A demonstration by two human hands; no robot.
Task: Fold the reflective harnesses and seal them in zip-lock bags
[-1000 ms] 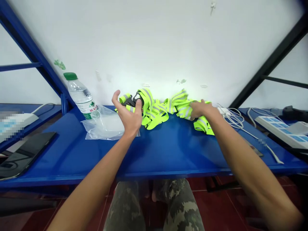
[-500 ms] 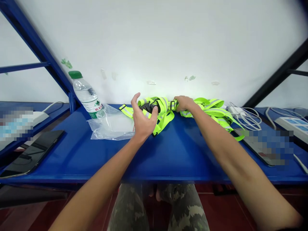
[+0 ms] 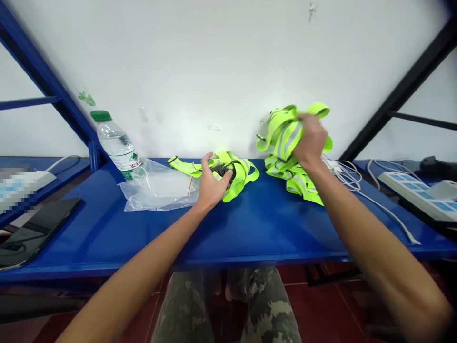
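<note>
My left hand (image 3: 213, 185) is closed around a black plastic buckle (image 3: 224, 170) in a bundle of yellow-green reflective straps (image 3: 246, 167) lying on the blue table. Raised above the table on the right, my right hand (image 3: 311, 140) grips a second loose bundle of reflective straps (image 3: 285, 131). More reflective strap (image 3: 300, 181) lies on the tabletop beneath it, partly hidden by my forearm. Beside my left hand is a clear plastic bag (image 3: 157, 188) with something white inside. One strap end (image 3: 174, 163) reaches over the bag's edge.
A water bottle with a green cap (image 3: 117, 147) stands at the back left by the blue frame. A dark flat device (image 3: 39, 231) lies at the far left. White cables (image 3: 352, 176) and a power strip (image 3: 417, 195) are at the right. A white wall rises behind the table (image 3: 228, 233).
My right hand has moved right and up, lifting a bundle of straps off the table. My left hand stays on the buckle. The flat device at the right no longer shows; the view has shifted right.
</note>
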